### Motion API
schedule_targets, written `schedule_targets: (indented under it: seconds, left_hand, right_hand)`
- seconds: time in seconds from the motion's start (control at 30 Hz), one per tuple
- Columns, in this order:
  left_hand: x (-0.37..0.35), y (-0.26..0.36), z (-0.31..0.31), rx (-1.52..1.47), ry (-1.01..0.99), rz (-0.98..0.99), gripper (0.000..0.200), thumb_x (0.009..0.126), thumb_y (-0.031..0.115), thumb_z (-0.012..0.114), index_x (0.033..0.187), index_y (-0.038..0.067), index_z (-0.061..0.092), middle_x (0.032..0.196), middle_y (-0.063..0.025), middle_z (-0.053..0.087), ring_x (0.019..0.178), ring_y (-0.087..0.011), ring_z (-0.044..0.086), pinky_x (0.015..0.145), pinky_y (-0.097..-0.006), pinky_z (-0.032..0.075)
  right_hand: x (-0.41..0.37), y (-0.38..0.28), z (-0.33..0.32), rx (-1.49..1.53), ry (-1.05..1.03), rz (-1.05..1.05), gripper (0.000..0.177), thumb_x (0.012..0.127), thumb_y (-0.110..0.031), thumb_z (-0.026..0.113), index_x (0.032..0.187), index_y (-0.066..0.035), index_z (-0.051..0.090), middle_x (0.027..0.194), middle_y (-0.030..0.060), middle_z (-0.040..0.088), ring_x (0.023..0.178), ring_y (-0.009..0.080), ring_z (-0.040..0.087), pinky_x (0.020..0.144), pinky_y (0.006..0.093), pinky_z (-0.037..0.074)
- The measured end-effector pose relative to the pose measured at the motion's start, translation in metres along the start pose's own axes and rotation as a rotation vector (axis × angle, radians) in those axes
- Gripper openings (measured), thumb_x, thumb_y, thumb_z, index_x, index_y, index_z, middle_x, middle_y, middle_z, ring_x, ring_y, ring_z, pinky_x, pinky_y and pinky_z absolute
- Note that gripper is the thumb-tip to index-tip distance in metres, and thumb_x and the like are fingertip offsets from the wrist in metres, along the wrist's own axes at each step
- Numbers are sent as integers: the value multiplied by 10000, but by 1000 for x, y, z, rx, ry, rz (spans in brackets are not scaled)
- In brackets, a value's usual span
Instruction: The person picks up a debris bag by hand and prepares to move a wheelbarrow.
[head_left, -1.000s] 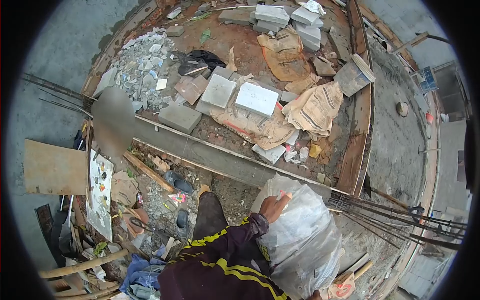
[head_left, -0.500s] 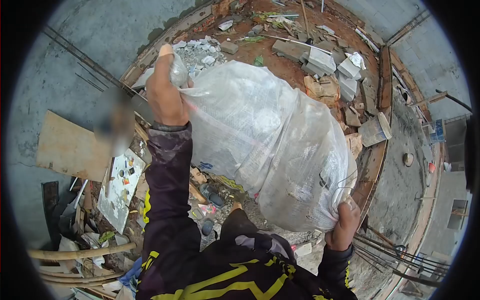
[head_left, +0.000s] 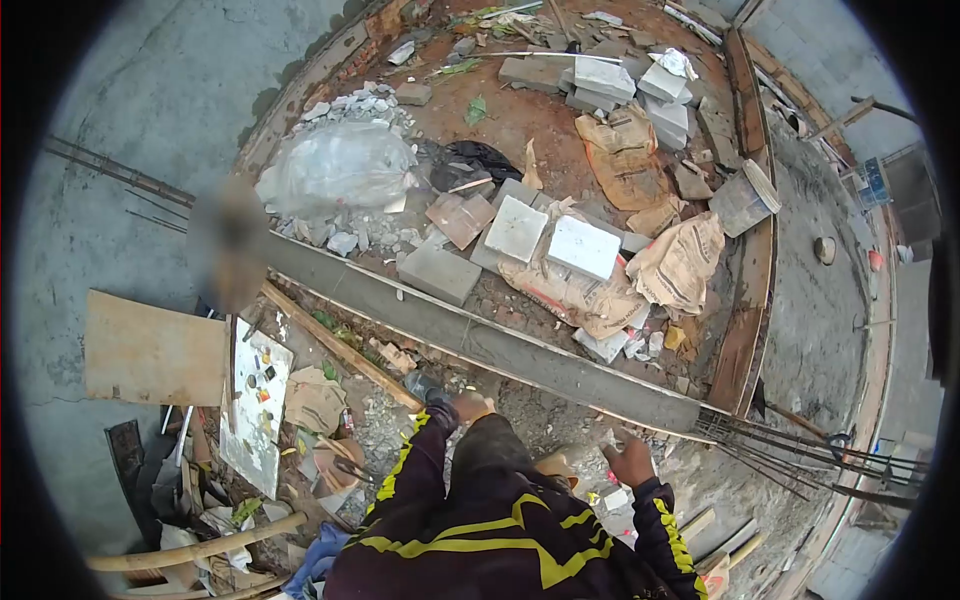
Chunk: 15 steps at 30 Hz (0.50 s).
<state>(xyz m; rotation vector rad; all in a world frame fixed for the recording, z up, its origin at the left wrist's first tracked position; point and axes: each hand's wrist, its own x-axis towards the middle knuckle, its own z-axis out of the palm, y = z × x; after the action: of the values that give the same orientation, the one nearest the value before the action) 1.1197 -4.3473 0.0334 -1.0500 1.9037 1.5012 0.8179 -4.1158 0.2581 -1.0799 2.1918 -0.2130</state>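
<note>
A bulging white plastic sack (head_left: 345,168) rests on broken rubble at the upper left, on the far side of a concrete beam (head_left: 480,340). It is slightly blurred, and neither hand touches it. Low in front of my body is my left hand (head_left: 472,406), close to my knee; its fingers are too small and partly hidden to read. My right hand (head_left: 630,460) is apart from it at the right, above the gravelly ground, with nothing in it and the fingers loosely apart.
Grey blocks (head_left: 440,272), a pale block (head_left: 584,247) and torn brown paper bags (head_left: 680,262) lie beyond the beam. A bucket (head_left: 745,200) leans at the right. Rebar ends (head_left: 770,440) jut out from the beam. A stained white board (head_left: 256,410) lies at left.
Both hands held the white sack half a second ago. Now it is let go and lies farther off at the upper left, while my hands have come down close to my body.
</note>
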Motion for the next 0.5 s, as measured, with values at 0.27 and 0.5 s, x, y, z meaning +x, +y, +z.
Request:
schedule_targets:
  seconds: [0.27,0.5]
  left_hand:
    - [-18,400,126,173,-151,770,544,765,447,535,1124,39,506,1052,-187,566,966,-310,550,837,-374,417]
    - [36,386,160,356,304,580,409,771,346,564,1000,8,576,863,-226,607,839,-350,586,738,-389,458]
  right_hand:
    - [-168,242,53,977,486,722,447,797,-211,571,1146,56,488,886,125,593,673,158,560,493,250,456]
    - [-358,331,282,1173,97,1034,221,717,-186,610,910,-86,569,752,26,582,679,179,575,560,365,478]
